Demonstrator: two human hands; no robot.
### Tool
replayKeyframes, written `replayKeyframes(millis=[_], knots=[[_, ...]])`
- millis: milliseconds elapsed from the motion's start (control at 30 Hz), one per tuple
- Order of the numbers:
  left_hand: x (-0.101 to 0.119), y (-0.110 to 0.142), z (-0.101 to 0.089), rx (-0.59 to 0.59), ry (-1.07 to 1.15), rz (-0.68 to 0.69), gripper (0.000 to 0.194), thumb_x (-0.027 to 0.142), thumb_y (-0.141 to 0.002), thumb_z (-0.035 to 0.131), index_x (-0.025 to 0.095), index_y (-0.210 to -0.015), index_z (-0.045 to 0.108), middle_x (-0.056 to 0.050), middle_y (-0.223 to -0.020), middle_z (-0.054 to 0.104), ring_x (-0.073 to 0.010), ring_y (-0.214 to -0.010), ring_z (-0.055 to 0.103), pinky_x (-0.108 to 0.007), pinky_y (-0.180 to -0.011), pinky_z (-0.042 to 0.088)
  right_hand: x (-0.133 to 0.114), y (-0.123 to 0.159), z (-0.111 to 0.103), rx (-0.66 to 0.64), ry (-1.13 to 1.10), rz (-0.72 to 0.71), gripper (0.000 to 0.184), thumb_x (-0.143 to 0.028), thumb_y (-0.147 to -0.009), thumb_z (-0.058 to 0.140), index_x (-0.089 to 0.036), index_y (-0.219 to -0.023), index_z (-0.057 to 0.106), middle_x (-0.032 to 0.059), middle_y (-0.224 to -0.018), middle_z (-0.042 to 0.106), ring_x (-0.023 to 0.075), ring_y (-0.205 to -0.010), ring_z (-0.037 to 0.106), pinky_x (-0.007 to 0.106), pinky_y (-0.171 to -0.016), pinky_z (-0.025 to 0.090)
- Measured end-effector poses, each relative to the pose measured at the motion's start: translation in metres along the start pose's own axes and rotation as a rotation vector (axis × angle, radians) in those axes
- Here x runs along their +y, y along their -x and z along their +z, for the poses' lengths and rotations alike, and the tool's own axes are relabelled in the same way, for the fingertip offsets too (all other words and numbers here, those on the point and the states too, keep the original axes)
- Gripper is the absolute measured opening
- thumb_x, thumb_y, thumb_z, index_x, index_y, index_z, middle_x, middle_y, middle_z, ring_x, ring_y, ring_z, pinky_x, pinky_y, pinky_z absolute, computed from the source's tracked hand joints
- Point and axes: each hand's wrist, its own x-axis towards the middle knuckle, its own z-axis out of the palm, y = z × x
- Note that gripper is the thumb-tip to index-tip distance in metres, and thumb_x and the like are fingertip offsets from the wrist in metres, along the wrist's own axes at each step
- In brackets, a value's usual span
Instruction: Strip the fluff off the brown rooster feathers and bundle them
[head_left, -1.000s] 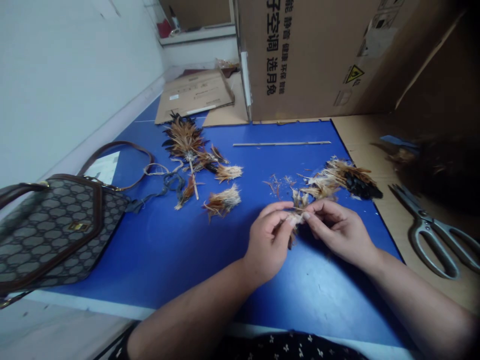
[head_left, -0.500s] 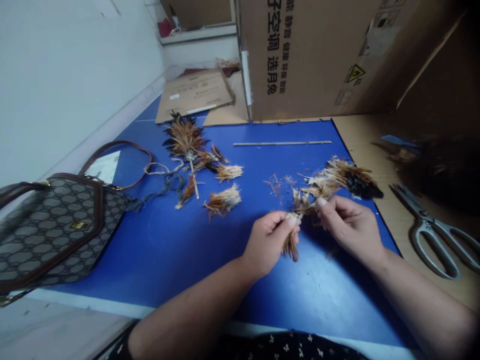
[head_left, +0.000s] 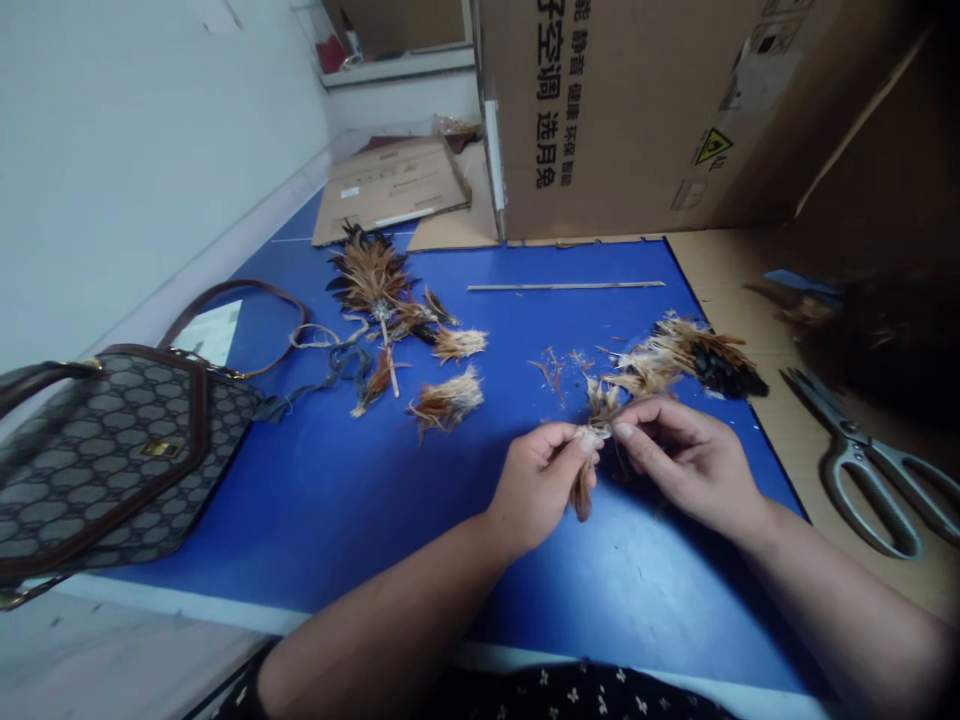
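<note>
My left hand (head_left: 536, 485) pinches a small bunch of brown feathers (head_left: 582, 494), pale quill ends up and brown tips hanging below the fingers. Thumb and forefinger of my right hand (head_left: 686, 455) are closed at the pale ends of the same bunch; whatever they grip there is too small to make out. Just beyond my fingers lie pale feather tufts (head_left: 600, 395) and a pile of cream, brown and black feathers (head_left: 675, 355). Farther left rests a feather duster (head_left: 370, 270) with a thin stick handle. Two loose feather bunches, one nearer (head_left: 448, 402) and one farther (head_left: 459, 345), lie beside it.
A patterned handbag (head_left: 112, 460) stands at the left, near dark cloth strips (head_left: 337, 370). Large scissors (head_left: 862, 465) lie on cardboard at the right. A thin stick (head_left: 566, 287) lies toward the back, before a big cardboard box (head_left: 637, 120). Flat cardboard (head_left: 390, 190) lies behind the duster.
My right hand moved away to the right from the bunch, then came back to its quill ends. My left hand lowered slightly and keeps hold of the feathers.
</note>
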Motion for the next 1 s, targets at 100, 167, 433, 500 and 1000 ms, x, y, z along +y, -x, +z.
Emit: replayKeyframes(millis=[100,167,433,500,1000], knots=[[-0.004,-0.001,-0.001,0.009,0.076,-0.009,0.04,0.054,-0.096,0.07,0.014,-0.096,0.068,0.001,-0.065,0.063,-0.0093,-0.042,0.055,-0.022,-0.041,0.044,-0.001,-0.002,-0.004,0.104,0.013,0.046,0.022,-0.041,-0.099,0.073,-0.021,-0.091,0.071,-0.0001,-0.07,0.066,0.0121,-0.055,0.056,0.025,-0.052,0.047],[-0.006,-0.002,-0.002,-0.001,0.142,-0.01,0.04,0.054,-0.096,0.071,0.014,-0.098,0.068,0.001,-0.065,0.062,-0.0098,-0.043,0.055,-0.022,-0.039,0.045,-0.003,-0.003,-0.007,0.1,0.057,0.08,0.036,-0.047,-0.101,0.069,-0.021,-0.076,0.067,-0.0013,-0.059,0.059,0.0115,-0.05,0.051,0.025,-0.049,0.044],[-0.003,-0.001,-0.001,-0.08,0.258,-0.02,0.037,0.051,-0.096,0.072,0.014,-0.099,0.066,0.001,-0.065,0.061,-0.0099,-0.044,0.052,-0.022,-0.037,0.046,-0.002,-0.003,-0.002,-0.126,-0.062,0.107,0.029,-0.044,-0.098,0.073,-0.022,-0.116,0.074,0.0054,-0.089,0.076,0.0156,-0.066,0.066,0.028,-0.058,0.055],[-0.003,-0.001,0.0,-0.113,0.259,-0.016,0.035,0.049,-0.097,0.071,0.014,-0.097,0.066,0.001,-0.065,0.061,-0.0099,-0.043,0.051,-0.022,-0.037,0.046,0.001,-0.002,-0.001,-0.166,-0.067,0.076,0.024,-0.041,-0.1,0.071,-0.022,-0.113,0.075,0.0068,-0.097,0.077,0.0158,-0.072,0.069,0.028,-0.063,0.057],[-0.002,0.0,-0.001,0.026,0.002,0.019,0.041,0.054,-0.1,0.066,0.016,-0.086,0.066,0.003,-0.059,0.061,-0.0084,-0.04,0.054,-0.02,-0.04,0.04,0.001,0.001,0.0,-0.129,0.153,-0.104,0.009,-0.027,-0.103,0.064,-0.021,-0.1,0.07,0.0034,-0.087,0.073,0.015,-0.073,0.068,0.027,-0.067,0.055]])
